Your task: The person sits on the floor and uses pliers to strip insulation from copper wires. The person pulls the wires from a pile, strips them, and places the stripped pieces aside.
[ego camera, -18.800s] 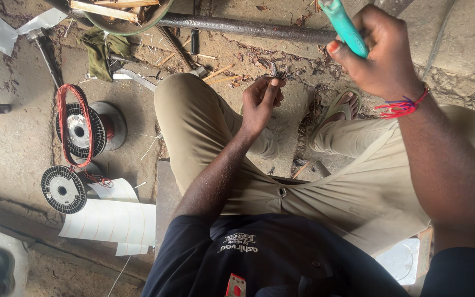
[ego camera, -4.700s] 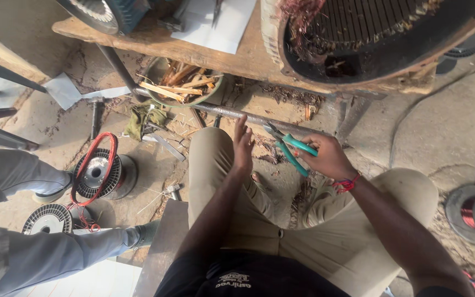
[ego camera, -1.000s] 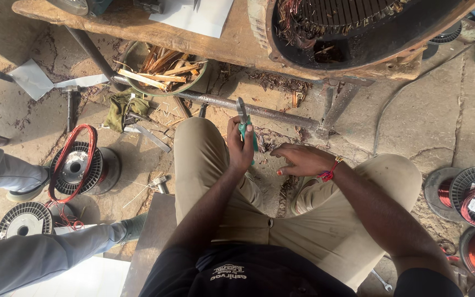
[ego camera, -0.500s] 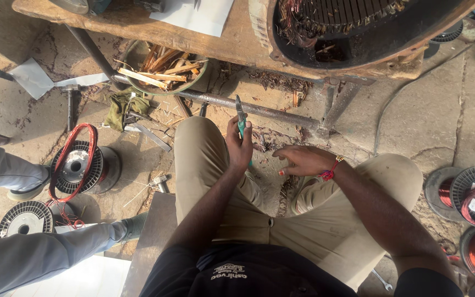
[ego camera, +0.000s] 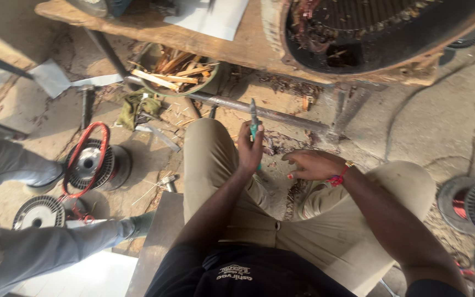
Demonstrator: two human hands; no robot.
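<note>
The left hand (ego camera: 250,147) is curled tight around the green handles of a pair of pliers (ego camera: 254,124), holding them upright so the metal tips point away from the body, toward the iron bar (ego camera: 270,114) lying on the ground. The pliers sit just above the left knee. The right hand (ego camera: 314,164) hovers near them, palm down, fingers loosely spread and holding nothing, with a red thread band at the wrist. Beyond the bar stands a wooden bench (ego camera: 193,41), with a bowl of wood splints (ego camera: 172,74) beneath it and a large round motor housing (ego camera: 380,30) resting on top. Off to the left, wire spools (ego camera: 89,165) sit on the concrete, beside another person's grey-trousered legs (ego camera: 39,247).
</note>
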